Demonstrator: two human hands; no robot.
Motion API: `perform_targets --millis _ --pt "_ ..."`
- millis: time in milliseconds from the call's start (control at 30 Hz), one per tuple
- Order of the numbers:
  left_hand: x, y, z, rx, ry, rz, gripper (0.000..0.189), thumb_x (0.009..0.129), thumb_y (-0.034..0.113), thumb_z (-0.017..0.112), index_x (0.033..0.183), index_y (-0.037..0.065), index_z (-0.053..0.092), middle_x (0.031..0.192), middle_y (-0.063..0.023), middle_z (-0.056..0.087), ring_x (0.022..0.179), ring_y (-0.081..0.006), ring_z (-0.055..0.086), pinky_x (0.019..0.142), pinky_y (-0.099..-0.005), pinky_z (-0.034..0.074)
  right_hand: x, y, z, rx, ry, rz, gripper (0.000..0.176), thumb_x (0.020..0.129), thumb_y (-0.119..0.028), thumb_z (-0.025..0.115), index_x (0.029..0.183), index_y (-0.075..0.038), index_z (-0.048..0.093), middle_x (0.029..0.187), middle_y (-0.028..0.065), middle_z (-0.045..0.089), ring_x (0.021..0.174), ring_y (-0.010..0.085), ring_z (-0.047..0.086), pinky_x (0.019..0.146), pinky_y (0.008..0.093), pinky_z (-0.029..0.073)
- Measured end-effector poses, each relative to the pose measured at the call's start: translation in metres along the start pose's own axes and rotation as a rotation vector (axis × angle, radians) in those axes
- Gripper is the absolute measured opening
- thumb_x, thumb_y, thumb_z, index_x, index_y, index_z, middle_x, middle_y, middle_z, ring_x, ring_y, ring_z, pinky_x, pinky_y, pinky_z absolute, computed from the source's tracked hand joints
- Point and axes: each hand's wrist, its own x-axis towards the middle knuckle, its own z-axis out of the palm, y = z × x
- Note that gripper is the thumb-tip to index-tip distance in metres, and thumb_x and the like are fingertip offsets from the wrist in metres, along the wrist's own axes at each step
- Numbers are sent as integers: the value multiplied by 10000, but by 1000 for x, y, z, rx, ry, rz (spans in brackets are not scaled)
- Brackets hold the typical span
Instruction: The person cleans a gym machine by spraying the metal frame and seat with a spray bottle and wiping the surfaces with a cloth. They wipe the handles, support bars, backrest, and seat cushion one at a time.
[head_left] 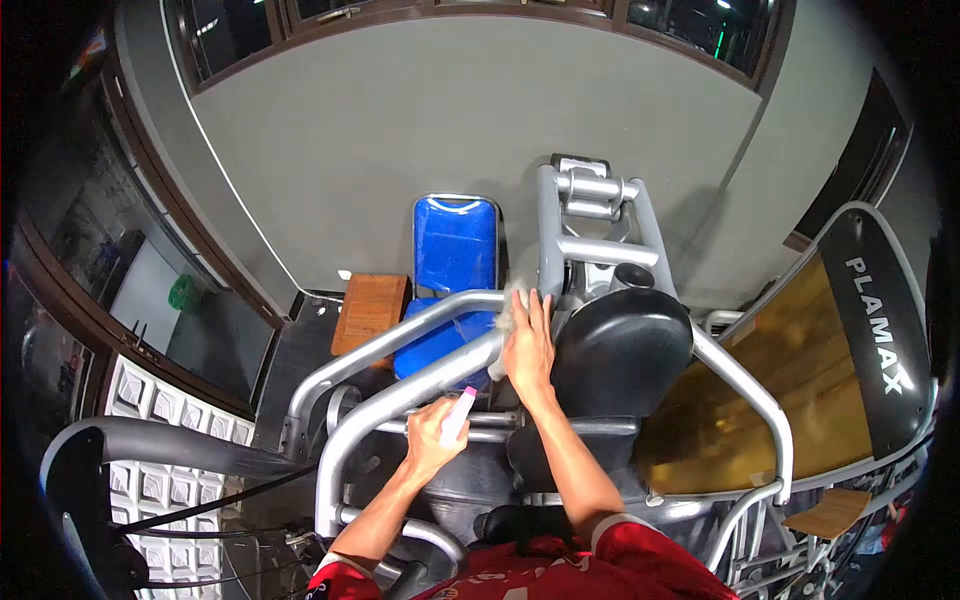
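My left hand (432, 440) is wrapped round a small white bottle (457, 418) with a pink top, just below a silver tube of the gym machine. Above and to its right, my right hand (527, 345) presses a pale cloth (507, 318) against the silver frame (470, 362), its fingers stretched upward and partly over the cloth. Right beside that hand is the machine's black padded backrest (625, 350). The black seat lies below it, partly behind my right forearm.
Behind the frame stand a blue chair (455, 245) and a wooden stool (368, 315), near the grey wall (450, 120). A PLAMAX machine panel (850, 330) is at the right. A black and grey machine arm (190, 447) extends at the lower left.
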Motion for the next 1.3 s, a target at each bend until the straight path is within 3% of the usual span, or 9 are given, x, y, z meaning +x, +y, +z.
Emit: perform_targets --millis 200,300,400,633,733,867,1100,1167,1300 --pt "-2 -4 -3 3 -17 -21 288 611 32 675 896 37 634 745 -113 633 622 -284 631 577 -342 505 55 34 14 -345 -141 -8 516 802 -66 493 1311 -3 440 1319 348 375 1302 460 288 1098 474 228" --pt "1 -5 -4 11 18 42 300 613 30 677 911 47 640 760 -104 637 622 -275 630 584 -342 504 95 30 -2 -424 -180 72 287 891 -152 403 1056 -23 598 1141 235 570 1105 386 538 894 456 467" --pt "4 0 -5 60 8 97 302 613 24 673 912 55 642 776 -99 638 632 -277 631 585 -350 504 139 37 -10 -630 -316 88 306 930 -191 346 1021 -67 609 976 172 645 905 349 637 779 452 508" --pt "-1 -3 -5 54 -94 60 339 602 20 665 937 68 638 785 -87 633 627 -277 620 575 -353 505 176 57 -2 -483 -205 86 330 917 -180 374 1180 -73 543 1120 195 598 1031 350 594 862 429 477" --pt "-2 -3 -4 68 -125 55 341 602 25 663 939 68 635 787 -87 632 635 -280 622 579 -356 507 165 57 25 -967 -361 -32 442 904 -175 424 1325 -40 435 1337 179 474 1280 366 385 1051 418 297" --pt "3 3 -3 41 -43 98 226 623 -6 624 847 20 622 699 -121 596 592 -301 608 564 -363 505 133 39 25 -1002 -446 -51 420 906 -176 429 1300 -36 467 1302 230 485 1271 357 399 1042 437 306" --pt "2 7 -3 6 -43 64 221 631 4 621 851 19 625 725 -135 613 617 -312 622 576 -362 509 37 14 -4 -403 -309 87 300 893 -169 424 1062 7 598 987 271 622 807 402 650 692 471 532" --pt "2 11 -3 5 -66 35 231 631 5 618 862 20 628 726 -141 613 619 -313 623 577 -365 506 5 -9 -14 -291 -350 29 273 880 -156 432 1026 14 587 820 293 623 789 409 640 721 484 518" --pt "-3 4 2 -27 -7 29 230 645 3 613 874 13 626 685 -143 596 611 -301 625 569 -353 497 -43 -45 -36 8 -503 186 343 807 -76 476 1135 -26 565 837 310 618 815 430 627 789 487 493"
